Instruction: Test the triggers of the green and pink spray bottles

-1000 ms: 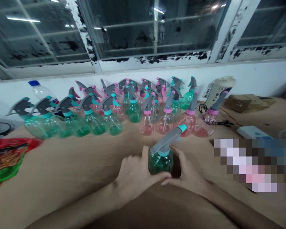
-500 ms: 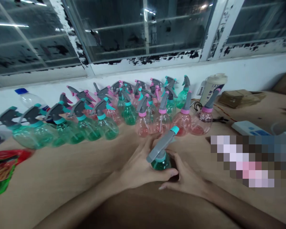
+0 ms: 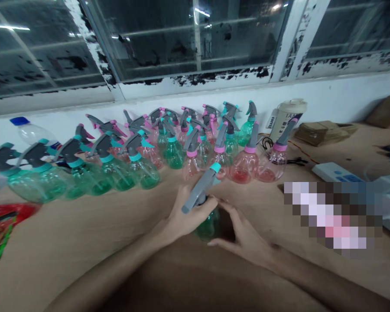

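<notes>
A green spray bottle (image 3: 208,226) with a grey trigger head and turquoise nozzle is close in front of me, at the middle. My left hand (image 3: 187,219) is wrapped around its neck just under the trigger head, hiding the collar. On the right side, my right hand (image 3: 251,238) curves around the bottle's round body, thumb near its base and index finger by the left thumb; a dark gap lies between palm and bottle. Beyond the hands stand pink spray bottles (image 3: 243,167), and to the left a row of green spray bottles (image 3: 144,175).
More spray bottles crowd towards the wall below the window. A paper coffee cup (image 3: 287,117), a brown folded packet (image 3: 321,134) and a white device (image 3: 339,173) are at the right, beside a blurred-out patch. A red-green snack bag (image 3: 6,225) lies at the left edge.
My left hand has shifted up from the bottle's body to its neck. The bottle has moved slightly left, and my right hand stays beside it. The whole view has shifted a little.
</notes>
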{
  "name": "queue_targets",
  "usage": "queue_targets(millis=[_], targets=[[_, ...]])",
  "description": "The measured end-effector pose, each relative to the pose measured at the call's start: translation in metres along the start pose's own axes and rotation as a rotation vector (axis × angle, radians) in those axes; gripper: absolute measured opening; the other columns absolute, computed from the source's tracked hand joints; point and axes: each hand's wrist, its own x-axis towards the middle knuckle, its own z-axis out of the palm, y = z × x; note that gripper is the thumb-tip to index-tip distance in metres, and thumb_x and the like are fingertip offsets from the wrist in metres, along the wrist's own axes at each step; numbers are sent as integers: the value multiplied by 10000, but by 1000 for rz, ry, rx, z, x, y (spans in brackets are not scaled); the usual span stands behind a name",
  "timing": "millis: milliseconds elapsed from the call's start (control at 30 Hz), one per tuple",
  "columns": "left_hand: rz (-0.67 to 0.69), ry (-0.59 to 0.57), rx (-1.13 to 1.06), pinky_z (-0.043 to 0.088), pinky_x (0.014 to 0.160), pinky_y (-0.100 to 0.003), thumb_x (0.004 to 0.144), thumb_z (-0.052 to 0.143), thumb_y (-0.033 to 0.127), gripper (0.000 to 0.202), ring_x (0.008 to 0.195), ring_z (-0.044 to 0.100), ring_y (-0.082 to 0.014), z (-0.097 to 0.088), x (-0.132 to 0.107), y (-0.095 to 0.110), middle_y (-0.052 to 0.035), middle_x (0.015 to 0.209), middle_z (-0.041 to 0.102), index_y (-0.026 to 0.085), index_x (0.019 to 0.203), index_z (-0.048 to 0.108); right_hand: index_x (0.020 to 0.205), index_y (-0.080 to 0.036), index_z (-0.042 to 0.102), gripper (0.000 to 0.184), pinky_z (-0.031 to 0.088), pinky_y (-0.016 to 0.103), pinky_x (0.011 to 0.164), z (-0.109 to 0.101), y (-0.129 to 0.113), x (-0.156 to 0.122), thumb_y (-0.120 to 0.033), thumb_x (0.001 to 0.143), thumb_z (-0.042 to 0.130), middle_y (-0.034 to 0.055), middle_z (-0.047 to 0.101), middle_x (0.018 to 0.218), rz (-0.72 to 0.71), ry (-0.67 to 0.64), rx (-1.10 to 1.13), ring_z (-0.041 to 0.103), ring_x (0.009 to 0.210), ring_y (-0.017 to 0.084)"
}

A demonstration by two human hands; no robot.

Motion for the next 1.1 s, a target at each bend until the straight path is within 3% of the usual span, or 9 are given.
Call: queue_targets(millis=[133,300,533,700,800,1100], targets=[[-35,31,104,425,511,-265,692,452,241,156,556,471,-138,-16,3,-4,20,610,512,209,755,591,1329,-235,316,638,363,532,995,-4,7,4,-455,787,572,123,499,1304,22,1,-74,423,1236,296],[-116,60,163,461,574,-309,710,450,292,169,613,530,-177,-27,4,-18,7,622,557,224,751,598,1144,-249,478,266,423,408,972,-2,26,14,-307,886,453,61,577,1186,14,56,-1,500,1161,201],[-98,9,-3,508,722,-325,753,485,289,161,810,635,-205,-32,15,-33,-31,826,671,207,848,586,1116,-215,500,244,466,422,905,0,33,28,-265,883,449,81,600,1106,5,101,-57,552,1070,217],[-73,-7,-92,510,806,-312,755,509,278,249,855,643,-182,-29,17,-33,-48,894,679,186,979,568,1085,-217,517,224,491,419,850,-2,30,22,-209,881,426,79,640,1029,-142,97,-118,587,998,216],[-91,-4,-56,510,803,-324,766,498,304,232,844,635,-186,-29,14,-33,-48,890,664,184,953,565,1092,-213,514,238,486,419,860,-1,27,20,-180,874,423,79,645,1043,-191,71,-138,591,996,215],[-126,2,71,502,652,-344,748,454,358,214,686,587,-194,-32,11,-34,-27,713,607,194,805,580,1141,-200,489,277,491,443,854,3,31,20,-237,873,430,101,620,1060,-83,99,-188,574,1021,242]])
